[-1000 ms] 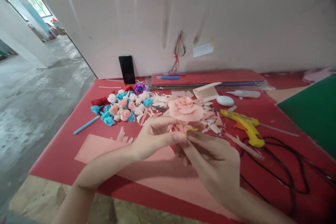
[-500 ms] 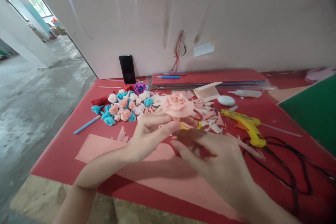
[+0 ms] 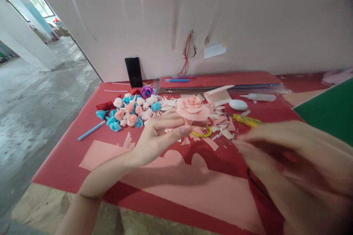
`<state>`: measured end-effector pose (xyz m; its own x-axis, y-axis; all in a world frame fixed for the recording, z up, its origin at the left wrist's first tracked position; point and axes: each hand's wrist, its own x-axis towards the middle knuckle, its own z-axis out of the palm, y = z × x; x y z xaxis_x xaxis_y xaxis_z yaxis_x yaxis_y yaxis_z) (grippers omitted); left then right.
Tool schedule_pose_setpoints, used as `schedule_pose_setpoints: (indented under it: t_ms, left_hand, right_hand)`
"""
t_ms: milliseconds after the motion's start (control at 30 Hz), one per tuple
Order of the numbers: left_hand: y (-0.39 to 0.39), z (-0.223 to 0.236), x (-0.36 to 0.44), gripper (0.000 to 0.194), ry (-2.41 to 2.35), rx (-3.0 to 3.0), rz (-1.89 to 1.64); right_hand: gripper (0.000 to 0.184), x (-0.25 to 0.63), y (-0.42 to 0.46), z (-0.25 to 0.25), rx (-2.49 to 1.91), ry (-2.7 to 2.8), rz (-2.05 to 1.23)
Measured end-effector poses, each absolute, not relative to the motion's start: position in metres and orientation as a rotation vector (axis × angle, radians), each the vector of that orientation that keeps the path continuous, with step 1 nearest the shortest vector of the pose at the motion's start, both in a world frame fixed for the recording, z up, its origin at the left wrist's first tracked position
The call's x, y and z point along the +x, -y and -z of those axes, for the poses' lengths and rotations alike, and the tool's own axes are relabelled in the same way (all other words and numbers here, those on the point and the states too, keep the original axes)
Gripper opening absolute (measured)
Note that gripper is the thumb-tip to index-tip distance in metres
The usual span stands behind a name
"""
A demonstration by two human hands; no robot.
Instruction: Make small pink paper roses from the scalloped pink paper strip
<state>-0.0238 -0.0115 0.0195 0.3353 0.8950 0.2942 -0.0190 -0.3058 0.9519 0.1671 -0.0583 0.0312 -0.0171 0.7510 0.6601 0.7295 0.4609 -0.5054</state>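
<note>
My left hand (image 3: 158,136) is closed, pinching a pale pink paper rose (image 3: 193,107) from below; the rose faces upward with layered petals. What lies under the bloom is mostly hidden by the fingers. My right hand (image 3: 298,169) is off to the right, close to the camera and smeared by motion. Its thumb and forefinger tips come near each other, and I make out nothing between them. Just beyond it lies a yellow hot glue gun (image 3: 245,120), largely covered by the hand. Below the rose, a pink paper sheet (image 3: 193,187) with rounded cut edges lies on the table.
Small paper roses (image 3: 129,108) in several colours lie at left behind a blue pen (image 3: 91,130). Paper scraps (image 3: 220,125) surround yellow scissor handles (image 3: 202,132). A white oval object (image 3: 238,105), a glue bottle (image 3: 259,97), and a phone (image 3: 133,72) stand or lie toward the back wall.
My right hand has moved away from beneath the rose, to the right and nearer the camera, now covering most of the glue gun. The rose has shifted slightly right in my left hand.
</note>
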Motion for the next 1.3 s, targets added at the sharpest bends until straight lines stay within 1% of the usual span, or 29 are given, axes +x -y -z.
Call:
schedule_pose_setpoints:
  t_ms: [33, 100, 167, 300, 433, 500, 600, 667, 767, 833, 900, 1033, 1100, 1200, 1300]
  left_hand:
    - [0.012, -0.020, -0.023, 0.038, -0.803, 1.598, -1.145]
    - [0.012, -0.023, -0.022, 0.033, -0.778, 1.581, -1.141]
    - [0.012, -0.025, -0.021, 0.026, -0.751, 1.560, -1.142]
    - [0.011, -0.025, -0.020, 0.024, -0.682, 1.527, -1.169]
    - [0.009, -0.016, -0.022, 0.022, -0.704, 1.432, -1.119]
    - [0.007, -0.012, -0.024, 0.025, -0.697, 1.368, -1.097]
    - [0.006, -0.011, -0.024, 0.029, -0.620, 1.253, -1.051]
    - [0.006, -0.012, -0.023, 0.029, -0.573, 1.175, -1.026]
    - [0.007, -0.013, -0.021, 0.027, -0.555, 1.103, -1.000]
    - [0.007, -0.013, -0.021, 0.028, -0.551, 1.089, -0.988]
    - [0.007, -0.013, -0.020, 0.028, -0.530, 1.078, -0.983]
    - [0.006, -0.012, -0.020, 0.027, -0.507, 1.097, -0.987]
    - [0.005, -0.011, -0.020, 0.028, -0.521, 1.145, -0.996]
    - [0.005, -0.009, -0.019, 0.027, -0.566, 1.176, -1.013]
    - [0.005, -0.009, -0.018, 0.026, -0.642, 1.179, -1.018]
  right_hand:
    - [0.006, 0.164, 0.053, -0.031, -1.300, 1.789, 0.047]
    - [0.027, 0.156, 0.043, -0.029, -1.193, 1.940, 0.145]
    - [0.034, 0.149, 0.036, -0.025, -1.164, 2.002, 0.152]
    - [0.021, 0.147, 0.030, -0.020, -1.104, 2.091, 0.164]
    - [0.018, 0.156, 0.032, -0.023, -1.080, 2.043, 0.165]
    - [0.017, 0.158, 0.035, -0.027, -1.041, 1.993, 0.006]
    - [0.026, 0.162, 0.037, -0.031, -0.945, 1.760, -0.453]
    - [0.030, 0.165, 0.035, -0.031, -0.841, 1.554, -0.721]
    - [0.032, 0.171, 0.026, -0.028, -0.676, 1.348, -0.925]
    - [0.036, 0.173, 0.022, -0.027, -0.671, 1.302, -0.955]
    - [0.035, 0.172, 0.022, -0.029, -0.717, 1.357, -0.891]
    - [0.017, 0.161, 0.029, -0.033, -0.941, 1.622, -0.430]
    - [0.010, 0.155, 0.029, -0.031, -0.976, 1.804, -0.272]
    - [0.005, 0.149, 0.025, -0.025, -0.939, 2.001, -0.097]
    - [0.007, 0.149, 0.021, -0.020, -0.910, 2.095, 0.039]
